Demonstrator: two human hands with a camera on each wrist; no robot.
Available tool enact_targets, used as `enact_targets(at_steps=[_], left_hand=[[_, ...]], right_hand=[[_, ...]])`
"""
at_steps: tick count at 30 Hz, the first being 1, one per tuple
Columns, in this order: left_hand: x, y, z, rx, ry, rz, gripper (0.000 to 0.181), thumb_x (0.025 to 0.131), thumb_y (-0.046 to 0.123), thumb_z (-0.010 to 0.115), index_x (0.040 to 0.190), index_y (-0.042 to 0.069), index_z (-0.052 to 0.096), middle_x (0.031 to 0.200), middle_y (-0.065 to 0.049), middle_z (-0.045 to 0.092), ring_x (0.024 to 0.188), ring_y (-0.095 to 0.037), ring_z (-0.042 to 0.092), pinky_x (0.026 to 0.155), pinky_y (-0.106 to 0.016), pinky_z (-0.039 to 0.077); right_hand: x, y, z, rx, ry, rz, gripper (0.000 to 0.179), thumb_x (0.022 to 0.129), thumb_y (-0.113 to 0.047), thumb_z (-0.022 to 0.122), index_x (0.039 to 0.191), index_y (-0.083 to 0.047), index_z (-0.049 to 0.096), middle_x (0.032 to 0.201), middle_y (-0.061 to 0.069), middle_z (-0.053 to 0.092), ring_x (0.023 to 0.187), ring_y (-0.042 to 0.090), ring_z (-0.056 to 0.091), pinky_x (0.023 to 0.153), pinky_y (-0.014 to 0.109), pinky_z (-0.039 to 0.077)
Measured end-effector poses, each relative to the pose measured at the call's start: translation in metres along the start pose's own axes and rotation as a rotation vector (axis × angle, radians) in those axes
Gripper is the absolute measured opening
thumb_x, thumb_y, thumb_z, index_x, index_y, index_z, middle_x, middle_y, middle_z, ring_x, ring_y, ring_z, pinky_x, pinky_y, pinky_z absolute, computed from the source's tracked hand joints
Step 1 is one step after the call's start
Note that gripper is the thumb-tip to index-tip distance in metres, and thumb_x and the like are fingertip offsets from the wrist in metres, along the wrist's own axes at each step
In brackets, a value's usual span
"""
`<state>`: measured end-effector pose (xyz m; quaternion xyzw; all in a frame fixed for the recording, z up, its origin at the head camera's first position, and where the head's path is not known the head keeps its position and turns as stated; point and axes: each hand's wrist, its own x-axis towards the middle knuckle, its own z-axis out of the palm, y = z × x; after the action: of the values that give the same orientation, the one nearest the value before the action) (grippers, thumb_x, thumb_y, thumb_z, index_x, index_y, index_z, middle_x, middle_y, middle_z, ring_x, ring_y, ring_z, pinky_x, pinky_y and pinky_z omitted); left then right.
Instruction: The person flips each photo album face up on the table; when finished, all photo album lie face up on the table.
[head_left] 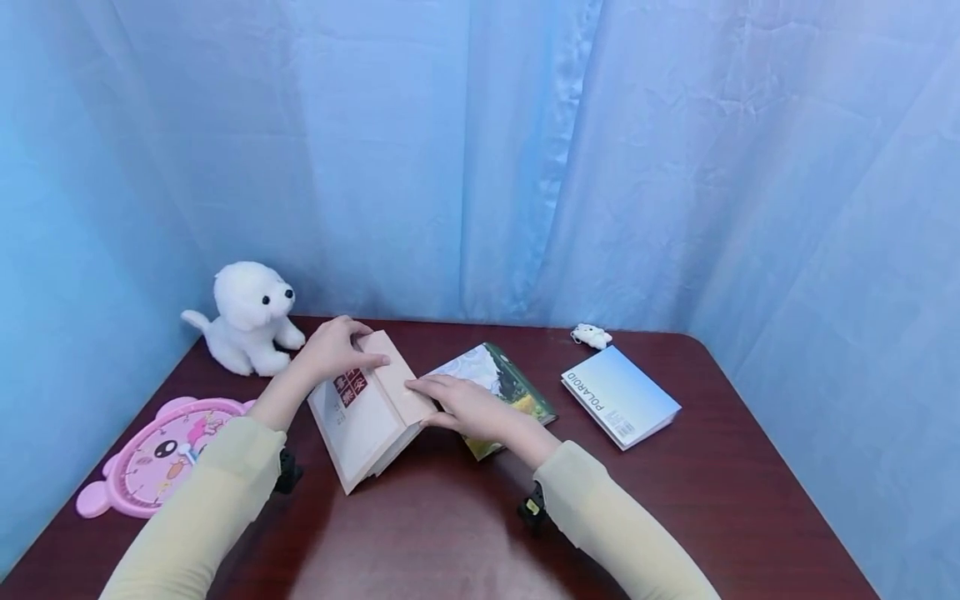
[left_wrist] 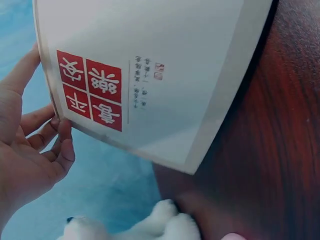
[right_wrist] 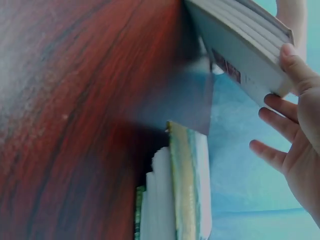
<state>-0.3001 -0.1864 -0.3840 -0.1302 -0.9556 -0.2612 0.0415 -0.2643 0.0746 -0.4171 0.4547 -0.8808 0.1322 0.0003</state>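
Tilted over the table, a thick cream book [head_left: 358,425] with red blocks of white characters on its cover is held between both hands, its spine side up. My left hand [head_left: 333,350] grips the far end of the spine, thumb lying across it. Near the other end, my right hand [head_left: 468,406] pinches the spine side between thumb and fingers. The left wrist view shows the cover [left_wrist: 170,120] facing that camera, with left fingertips at its edge. In the right wrist view, the right thumb [right_wrist: 295,67] presses the book's end beside the pages.
A green illustrated book [head_left: 525,396] lies just right of the cream one, partly behind my right hand. Farther right is a blue-white POLAROID album [head_left: 622,396], with a small white plush [head_left: 592,336] behind it. A white plush dog [head_left: 251,312] and pink clock [head_left: 142,467] occupy the left side.
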Motion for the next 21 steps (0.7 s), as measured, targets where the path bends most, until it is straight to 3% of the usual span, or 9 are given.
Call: enact_targets(at_steps=[7,14,17,21], left_hand=[[-0.007,0.015,-0.022,0.017,0.090,0.051,0.067,0.074,0.049,0.075,0.121,0.004,0.063,0.108,-0.014,0.060,0.095,-0.029,0.056,0.082,-0.048,0.043],[-0.021,0.034,-0.041,-0.013,0.189,0.048,0.069,0.073,0.051,0.075,0.125,0.008,0.060,0.109,-0.011,0.057,0.089,-0.023,0.058,0.077,-0.043,0.044],[-0.025,0.040,-0.046,-0.034,0.246,0.051,0.067,0.073,0.052,0.075,0.123,0.010,0.060,0.110,-0.010,0.057,0.087,-0.022,0.061,0.077,-0.043,0.044],[-0.031,0.052,-0.049,-0.085,0.304,0.060,0.065,0.073,0.052,0.076,0.119,0.010,0.059,0.111,-0.009,0.057,0.086,-0.022,0.064,0.079,-0.043,0.044]], right_hand=[[-0.004,-0.011,-0.017,0.142,0.055,0.003,0.065,0.094,-0.039,0.056,0.149,-0.019,0.029,0.145,0.003,0.044,0.128,0.015,0.046,0.102,0.033,0.041],[-0.006,-0.016,-0.022,0.324,0.134,-0.017,0.088,0.086,-0.032,0.068,0.153,-0.020,0.012,0.147,0.006,0.041,0.130,0.017,0.045,0.100,0.036,0.043],[-0.005,-0.015,-0.021,0.341,0.169,-0.025,0.091,0.081,-0.030,0.073,0.151,-0.015,0.017,0.146,0.006,0.043,0.131,0.016,0.045,0.101,0.035,0.043],[-0.006,-0.017,-0.021,0.283,0.192,-0.007,0.088,0.078,-0.034,0.076,0.148,-0.009,0.028,0.145,0.007,0.043,0.126,0.018,0.049,0.099,0.035,0.045]])
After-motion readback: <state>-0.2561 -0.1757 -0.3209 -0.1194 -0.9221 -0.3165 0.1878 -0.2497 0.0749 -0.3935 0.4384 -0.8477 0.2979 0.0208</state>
